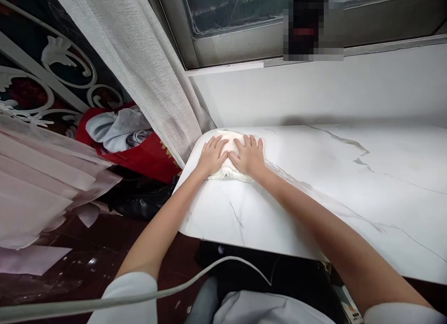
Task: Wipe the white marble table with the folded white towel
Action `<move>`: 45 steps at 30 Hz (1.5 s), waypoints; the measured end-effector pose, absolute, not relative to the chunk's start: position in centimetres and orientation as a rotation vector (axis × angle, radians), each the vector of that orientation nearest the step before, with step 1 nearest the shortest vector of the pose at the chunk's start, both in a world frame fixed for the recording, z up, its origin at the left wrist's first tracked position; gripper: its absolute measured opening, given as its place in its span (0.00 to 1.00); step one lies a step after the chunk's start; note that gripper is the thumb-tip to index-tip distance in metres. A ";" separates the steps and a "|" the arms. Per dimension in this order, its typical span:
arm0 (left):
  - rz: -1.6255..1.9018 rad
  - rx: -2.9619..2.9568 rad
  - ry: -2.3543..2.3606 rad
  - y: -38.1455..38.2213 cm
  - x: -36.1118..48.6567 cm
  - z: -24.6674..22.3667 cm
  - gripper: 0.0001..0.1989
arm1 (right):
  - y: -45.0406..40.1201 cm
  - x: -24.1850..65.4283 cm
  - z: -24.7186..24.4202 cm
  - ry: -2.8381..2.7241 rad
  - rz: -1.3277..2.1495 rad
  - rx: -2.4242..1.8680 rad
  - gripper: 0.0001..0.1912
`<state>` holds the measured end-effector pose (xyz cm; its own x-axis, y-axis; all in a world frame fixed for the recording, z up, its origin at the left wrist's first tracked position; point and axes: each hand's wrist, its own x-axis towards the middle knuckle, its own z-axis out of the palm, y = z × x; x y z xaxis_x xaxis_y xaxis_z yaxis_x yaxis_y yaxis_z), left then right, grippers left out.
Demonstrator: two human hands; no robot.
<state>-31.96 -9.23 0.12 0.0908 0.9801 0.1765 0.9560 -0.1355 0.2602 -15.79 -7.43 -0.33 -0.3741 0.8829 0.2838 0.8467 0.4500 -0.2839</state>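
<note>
A cream-white folded cloth [228, 166] with a frilly or uneven front edge lies on the white marble-patterned table [223, 212], near its rounded left end. My left hand [211, 155] rests flat on the left part of the cloth with its fingers spread. On the right part, my right hand [248, 155] also presses down flat, fingers apart. The two thumbs nearly meet in the middle. My palms cover much of the cloth, so its exact kind cannot be made out.
A pale curtain [150, 68] hangs beside the table's left end. Left of it, a red bag [139, 156] holds light-coloured cloth. Pink fabric [42, 179] hangs at far left. A white cable [181, 286] crosses low in front of me. A window [237, 40] sits above the back wall.
</note>
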 end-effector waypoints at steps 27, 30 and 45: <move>0.538 2.261 1.948 1.0 -35.9 0.1 0.25 | 3.5 -18.3 -0.3 -2.398 0.241 -1.291 0.26; 0.568 2.216 1.966 1.4 -36.1 0.0 0.25 | 4.3 -18.3 -0.2 -2.486 0.275 -1.241 0.28; 0.666 2.176 1.971 -0.7 -36.9 -0.3 0.23 | 2.3 -19.5 0.2 -2.598 0.244 -1.308 0.32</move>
<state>-36.95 -0.73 -0.30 0.0489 0.9713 0.2328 0.9135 -0.1377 0.3828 -19.52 2.27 0.23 -0.5786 0.8063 0.1229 0.7692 0.5895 -0.2464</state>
